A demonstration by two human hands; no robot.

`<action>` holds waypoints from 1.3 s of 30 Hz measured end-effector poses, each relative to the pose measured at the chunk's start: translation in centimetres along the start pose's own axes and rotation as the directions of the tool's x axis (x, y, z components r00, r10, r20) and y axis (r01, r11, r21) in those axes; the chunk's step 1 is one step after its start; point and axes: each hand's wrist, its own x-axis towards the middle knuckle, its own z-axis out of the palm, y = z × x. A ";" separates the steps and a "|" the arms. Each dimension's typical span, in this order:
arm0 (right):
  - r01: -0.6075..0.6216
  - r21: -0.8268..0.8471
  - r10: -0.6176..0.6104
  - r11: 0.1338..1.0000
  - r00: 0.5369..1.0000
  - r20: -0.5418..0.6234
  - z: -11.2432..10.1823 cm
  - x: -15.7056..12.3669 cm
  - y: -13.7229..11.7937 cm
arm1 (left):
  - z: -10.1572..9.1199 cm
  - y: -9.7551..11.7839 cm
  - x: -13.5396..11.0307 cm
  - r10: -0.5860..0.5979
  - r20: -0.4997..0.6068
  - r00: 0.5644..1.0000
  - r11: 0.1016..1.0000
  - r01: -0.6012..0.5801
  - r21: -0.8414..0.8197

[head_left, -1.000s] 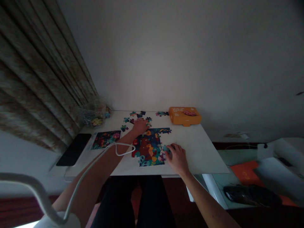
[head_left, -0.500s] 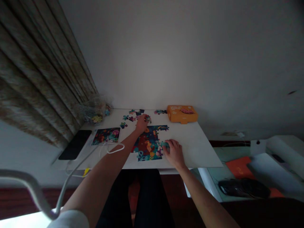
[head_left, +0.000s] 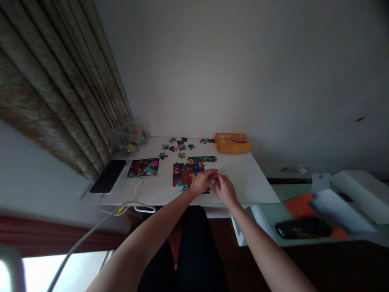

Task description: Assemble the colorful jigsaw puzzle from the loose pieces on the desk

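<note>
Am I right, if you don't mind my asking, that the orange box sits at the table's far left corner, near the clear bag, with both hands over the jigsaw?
Not quite: the head view shows the orange box at the far right corner of the table, away from the clear bag at the far left. The rest is right: the left hand and right hand are over the jigsaw.

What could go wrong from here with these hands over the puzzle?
The left hand and right hand meet over the lower edge of the partly assembled jigsaw puzzle, so they might nudge joined pieces apart. Loose puzzle pieces lie near the far edge of the table and could be pushed off. The white cable might snag the left forearm.
</note>
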 end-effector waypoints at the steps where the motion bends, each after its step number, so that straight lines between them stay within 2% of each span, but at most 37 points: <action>1: 0.001 0.019 -0.001 1.000 1.000 -0.016 0.0 0.0 0.1 | -0.2 -0.1 -0.4 -0.001 -0.025 1.000 1.000 0.001 0.027; 4: -0.036 0.123 0.051 0.992 0.991 -0.120 0.3 0.1 0.6 | -1.3 -0.9 -2.1 0.005 -0.051 0.999 0.990 0.003 0.144; 6: -0.091 0.222 0.135 0.971 0.972 -0.191 0.7 0.2 1.3 | -2.3 -1.5 -3.6 -0.002 -0.003 1.000 0.961 0.003 0.276; 9: -0.190 0.369 0.286 0.910 0.932 -0.224 1.1 0.3 2.3 | -3.3 -2.0 -5.7 -0.003 0.102 0.995 0.888 -0.045 0.458; 13: -0.279 0.555 0.445 0.784 0.875 -0.189 1.0 0.5 3.0 | -3.6 -1.9 -7.2 -0.019 0.153 0.988 0.840 -0.067 0.539; 18: -0.314 0.795 0.601 0.519 0.795 -0.079 -0.2 0.7 3.3 | -3.6 -1.6 -7.1 -0.027 0.145 0.989 0.830 -0.059 0.555; 20: -0.343 0.821 0.628 0.456 0.778 -0.024 -0.9 0.5 3.4 | -3.6 -1.5 -7.0 -0.031 0.142 0.989 0.831 -0.054 0.553; 22: -0.378 0.801 0.596 0.464 0.803 0.034 -1.6 0.1 3.4 | -3.7 -1.6 -6.9 -0.031 0.144 0.989 0.835 -0.054 0.548; 26: -0.415 0.720 0.425 0.556 0.886 0.183 -2.0 -1.1 2.8 | -3.7 -1.6 -6.9 -0.029 0.155 0.987 0.836 -0.061 0.545; 29: -0.429 0.661 0.332 0.616 0.902 0.277 -2.0 -1.9 2.4 | -3.7 -1.5 -6.9 -0.034 0.160 0.987 0.836 -0.060 0.546; 32: -0.421 0.594 0.302 0.685 0.907 0.294 -2.2 -2.4 2.6 | -3.8 -1.4 -6.9 -0.037 0.156 0.987 0.840 -0.054 0.540; 39: -0.374 0.385 0.292 0.844 0.922 0.255 -3.0 -2.5 3.3 | -3.6 -1.6 -6.9 -0.037 0.153 0.987 0.848 -0.050 0.527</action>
